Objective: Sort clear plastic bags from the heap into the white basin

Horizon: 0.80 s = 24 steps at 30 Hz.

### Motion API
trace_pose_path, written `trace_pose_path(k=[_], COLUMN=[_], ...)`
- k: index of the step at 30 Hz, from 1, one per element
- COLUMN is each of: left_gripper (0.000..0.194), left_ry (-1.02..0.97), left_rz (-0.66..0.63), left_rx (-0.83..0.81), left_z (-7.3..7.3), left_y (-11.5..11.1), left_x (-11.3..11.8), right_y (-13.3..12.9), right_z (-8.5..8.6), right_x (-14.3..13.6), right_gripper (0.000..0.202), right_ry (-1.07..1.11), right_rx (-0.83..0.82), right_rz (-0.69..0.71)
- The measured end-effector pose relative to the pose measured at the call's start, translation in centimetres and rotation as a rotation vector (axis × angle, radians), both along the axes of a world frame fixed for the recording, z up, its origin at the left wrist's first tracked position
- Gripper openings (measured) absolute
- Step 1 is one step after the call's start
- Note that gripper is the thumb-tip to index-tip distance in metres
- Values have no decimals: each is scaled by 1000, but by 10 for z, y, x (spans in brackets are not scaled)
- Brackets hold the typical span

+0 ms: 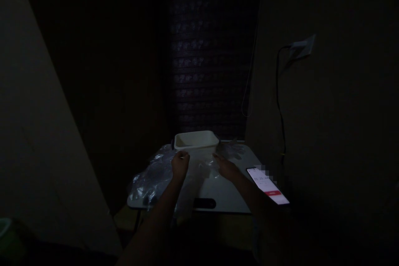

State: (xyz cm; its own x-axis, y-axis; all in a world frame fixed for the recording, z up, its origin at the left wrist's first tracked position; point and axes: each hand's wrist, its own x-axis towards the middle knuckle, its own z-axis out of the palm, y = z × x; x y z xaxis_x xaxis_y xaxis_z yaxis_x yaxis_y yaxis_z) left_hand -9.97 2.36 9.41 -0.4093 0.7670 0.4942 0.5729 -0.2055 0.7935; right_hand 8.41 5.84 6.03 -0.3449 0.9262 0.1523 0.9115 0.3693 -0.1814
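Note:
In dim light, my left hand (180, 164) is closed on the edge of a clear plastic bag (198, 170) in front of a white rectangular tub (197, 138). My right hand (225, 166) is at the bag's right side, its fingers pointing toward the tub; whether they grip the plastic is too dark to tell. More crinkled clear plastic (146, 181) is spread over the left part of the small white table (229, 197), hanging past its front edge. The tub stands upright at the back of the table, and nothing can be made out inside it.
A lit phone (269, 187) lies at the table's right edge. Dark plastic (232, 149) lies right of the tub. A wall outlet (302, 48) with a black cable (278, 91) is at the right; a dark blind (202, 58) hangs behind. Something green (11, 239) is at the lower left.

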Motion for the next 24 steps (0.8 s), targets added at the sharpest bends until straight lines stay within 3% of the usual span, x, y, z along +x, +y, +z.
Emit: trace_pose_path(k=[5,12,18,24], left_gripper=[23,25,24,23], left_ry=[14,38,60,57], left_rz=[-38,-48,-26,-85], left_rx=[-12,-8,9,27], left_z=[2,-1,-4,-9], left_y=[-1,2,4,8], left_x=[4,2,1,2], right_y=[1,11,13,9], right_z=[-1,-8,-1,-1], right_x=[2,14,23,40], right_gripper=[62,32,43,47], right_ry=[-38,-63,-9,44], right_rx=[5,14,162,44], right_rz=[-14,-138,-354,-431])
